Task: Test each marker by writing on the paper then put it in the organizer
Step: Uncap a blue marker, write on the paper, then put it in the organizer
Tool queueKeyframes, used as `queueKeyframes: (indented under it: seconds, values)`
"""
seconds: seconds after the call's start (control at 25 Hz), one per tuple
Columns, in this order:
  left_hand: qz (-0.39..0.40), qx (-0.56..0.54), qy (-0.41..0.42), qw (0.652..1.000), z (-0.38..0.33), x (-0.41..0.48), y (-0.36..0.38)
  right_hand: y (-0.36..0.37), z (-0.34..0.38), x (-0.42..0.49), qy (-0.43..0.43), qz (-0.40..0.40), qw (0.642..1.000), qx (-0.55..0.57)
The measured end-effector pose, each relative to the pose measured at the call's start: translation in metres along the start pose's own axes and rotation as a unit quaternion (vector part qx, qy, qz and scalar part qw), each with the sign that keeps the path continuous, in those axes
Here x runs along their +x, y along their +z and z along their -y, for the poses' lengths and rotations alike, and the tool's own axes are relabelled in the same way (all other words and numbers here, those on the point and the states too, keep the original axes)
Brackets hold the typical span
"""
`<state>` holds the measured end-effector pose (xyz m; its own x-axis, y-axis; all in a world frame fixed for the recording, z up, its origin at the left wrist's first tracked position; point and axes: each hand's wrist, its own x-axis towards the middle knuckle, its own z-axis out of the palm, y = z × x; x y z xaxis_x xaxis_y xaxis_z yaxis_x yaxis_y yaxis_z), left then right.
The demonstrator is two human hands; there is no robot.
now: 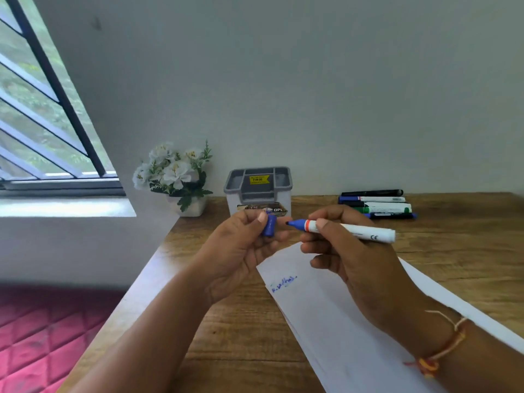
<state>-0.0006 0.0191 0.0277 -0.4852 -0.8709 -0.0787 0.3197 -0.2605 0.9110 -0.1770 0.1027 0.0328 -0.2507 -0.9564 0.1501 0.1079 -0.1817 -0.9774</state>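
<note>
My right hand (348, 259) grips an uncapped blue marker (365, 230) with a white barrel, held level above the desk, its tip pointing left. My left hand (241, 248) pinches the marker's blue cap (268, 226) a short gap away from the tip. Under my hands lies a white sheet of paper (334, 316) with a small blue scribble (283, 282) near its upper left. The grey organizer (258, 191) with several compartments stands at the back of the desk, just behind my left hand. Several more capped markers (375, 204) lie in a pile at the back right.
A small white pot of white artificial flowers (177, 177) stands left of the organizer against the wall. The wooden desk (459, 239) ends at its left edge beside a window sill and a pink quilted surface (48, 333) below.
</note>
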Motion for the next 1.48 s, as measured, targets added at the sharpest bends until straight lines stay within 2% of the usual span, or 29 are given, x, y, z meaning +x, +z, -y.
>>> queueKeyframes:
  seconds: [0.16,0.64,1.16,1.36,1.48]
  values:
    - [-0.006,0.013,0.031,0.999,0.0,0.0,-0.001,-0.004,-0.001,0.001,-0.031,-0.006,0.999,0.0]
    - [0.02,0.084,0.02,0.996,0.003,-0.002,-0.001,-0.003,-0.01,0.005,0.001,0.035,0.997,-0.064]
    - [0.01,0.107,0.043,0.993,0.005,0.001,0.001,-0.004,-0.015,0.007,-0.029,0.045,0.991,-0.123]
    - [0.032,0.102,0.043,0.993,0.004,-0.001,-0.001,-0.007,-0.011,0.007,-0.087,0.083,0.977,-0.178]
    - [0.026,0.097,0.05,0.994,0.0,0.0,-0.007,-0.006,-0.007,0.009,-0.077,0.115,0.972,-0.192]
